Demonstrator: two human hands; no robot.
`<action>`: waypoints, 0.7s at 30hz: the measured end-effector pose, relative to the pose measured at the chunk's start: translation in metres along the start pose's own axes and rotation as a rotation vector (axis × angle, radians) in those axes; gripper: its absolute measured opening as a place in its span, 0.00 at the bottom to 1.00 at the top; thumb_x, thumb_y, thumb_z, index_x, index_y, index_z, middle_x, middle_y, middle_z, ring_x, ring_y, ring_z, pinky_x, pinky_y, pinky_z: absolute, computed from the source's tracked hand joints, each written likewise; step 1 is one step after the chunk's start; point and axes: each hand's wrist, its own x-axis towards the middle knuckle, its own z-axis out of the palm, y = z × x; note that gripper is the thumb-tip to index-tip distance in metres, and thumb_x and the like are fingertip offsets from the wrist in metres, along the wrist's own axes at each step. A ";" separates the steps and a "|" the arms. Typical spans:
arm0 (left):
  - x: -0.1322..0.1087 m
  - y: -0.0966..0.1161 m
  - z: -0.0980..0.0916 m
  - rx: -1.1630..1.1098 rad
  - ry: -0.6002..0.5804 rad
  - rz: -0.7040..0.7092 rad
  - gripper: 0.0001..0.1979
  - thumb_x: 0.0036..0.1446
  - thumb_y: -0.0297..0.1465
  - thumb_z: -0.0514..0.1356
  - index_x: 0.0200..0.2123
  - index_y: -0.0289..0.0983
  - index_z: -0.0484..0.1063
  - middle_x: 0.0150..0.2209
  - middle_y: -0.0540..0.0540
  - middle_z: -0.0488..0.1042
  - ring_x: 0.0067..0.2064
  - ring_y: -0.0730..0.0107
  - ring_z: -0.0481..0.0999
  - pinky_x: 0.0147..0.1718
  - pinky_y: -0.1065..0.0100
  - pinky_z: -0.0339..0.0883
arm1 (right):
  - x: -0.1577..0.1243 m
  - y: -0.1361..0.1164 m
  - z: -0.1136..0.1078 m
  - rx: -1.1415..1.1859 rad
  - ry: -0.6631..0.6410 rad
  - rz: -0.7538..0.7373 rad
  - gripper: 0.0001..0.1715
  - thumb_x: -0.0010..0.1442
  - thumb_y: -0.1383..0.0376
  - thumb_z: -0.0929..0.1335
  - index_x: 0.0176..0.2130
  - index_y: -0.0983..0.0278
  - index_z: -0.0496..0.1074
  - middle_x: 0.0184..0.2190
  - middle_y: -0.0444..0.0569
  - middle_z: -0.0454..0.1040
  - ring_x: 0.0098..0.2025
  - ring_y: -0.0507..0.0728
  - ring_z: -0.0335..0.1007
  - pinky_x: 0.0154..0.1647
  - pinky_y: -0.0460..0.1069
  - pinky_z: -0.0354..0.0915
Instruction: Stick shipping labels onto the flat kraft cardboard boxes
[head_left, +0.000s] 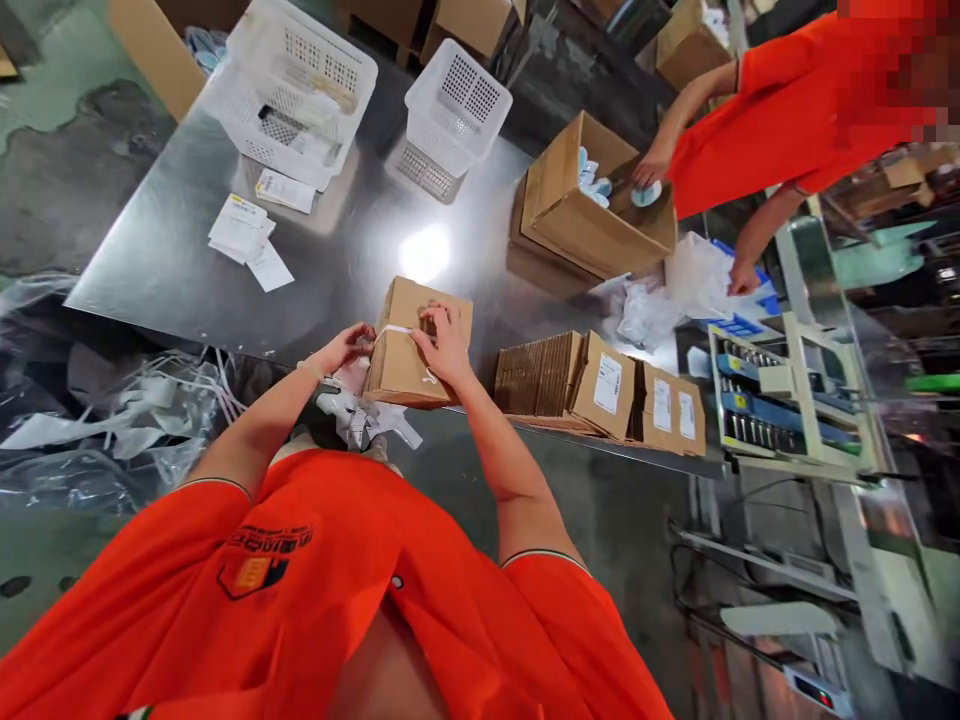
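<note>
A bundle of flat folded cardboard boxes (405,375) stands at the front edge of the metal table, bound by a white strap (394,329). At its left side my left hand (349,346) is closed, its fingertips pinched at the strap where it goes over the edge. My right hand (448,345) rests on the upper face of the bundle with bent fingers, the thumb at the strap. What lies under its fingers is partly hidden. A thin white loose end shows below my right hand.
Right of the bundle stands a row of folded cartons (540,375) with labels. White baskets (300,90) and paper labels (244,235) lie on the metal table (322,290). A co-worker's hand (654,165) reaches into an open carton (570,215). Plastic scraps (142,420) lie at left.
</note>
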 end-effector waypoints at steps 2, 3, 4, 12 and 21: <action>0.002 0.003 -0.001 0.023 -0.036 -0.032 0.26 0.39 0.42 0.80 0.33 0.38 0.71 0.34 0.51 0.72 0.37 0.68 0.70 0.39 0.66 0.66 | 0.000 0.000 0.001 0.000 0.013 0.006 0.23 0.71 0.46 0.69 0.54 0.58 0.74 0.60 0.60 0.70 0.67 0.69 0.63 0.72 0.68 0.61; 0.003 0.004 -0.002 0.036 -0.046 -0.037 0.26 0.38 0.42 0.80 0.32 0.38 0.70 0.33 0.52 0.72 0.36 0.68 0.70 0.38 0.67 0.65 | 0.000 0.000 0.001 0.001 0.022 0.007 0.24 0.71 0.45 0.69 0.54 0.58 0.74 0.60 0.60 0.70 0.67 0.69 0.63 0.73 0.68 0.60; 0.003 0.006 -0.002 0.052 -0.054 -0.036 0.25 0.38 0.41 0.79 0.32 0.38 0.70 0.32 0.52 0.71 0.35 0.69 0.69 0.38 0.67 0.64 | -0.001 0.001 0.001 -0.001 0.029 0.008 0.24 0.71 0.44 0.69 0.54 0.58 0.74 0.59 0.60 0.71 0.67 0.69 0.63 0.73 0.68 0.60; 0.003 -0.001 0.006 0.292 0.110 0.034 0.16 0.49 0.39 0.70 0.29 0.42 0.65 0.30 0.50 0.68 0.36 0.64 0.66 0.38 0.64 0.61 | -0.002 0.004 -0.001 -0.039 0.023 0.014 0.24 0.71 0.44 0.69 0.52 0.59 0.73 0.60 0.60 0.69 0.68 0.69 0.62 0.72 0.69 0.61; -0.002 -0.003 0.011 0.504 0.161 0.126 0.07 0.53 0.26 0.63 0.35 0.42 0.69 0.38 0.45 0.77 0.41 0.61 0.73 0.48 0.61 0.67 | -0.003 0.007 -0.002 -0.146 0.066 -0.005 0.19 0.71 0.49 0.68 0.51 0.59 0.73 0.58 0.60 0.71 0.65 0.69 0.65 0.70 0.70 0.63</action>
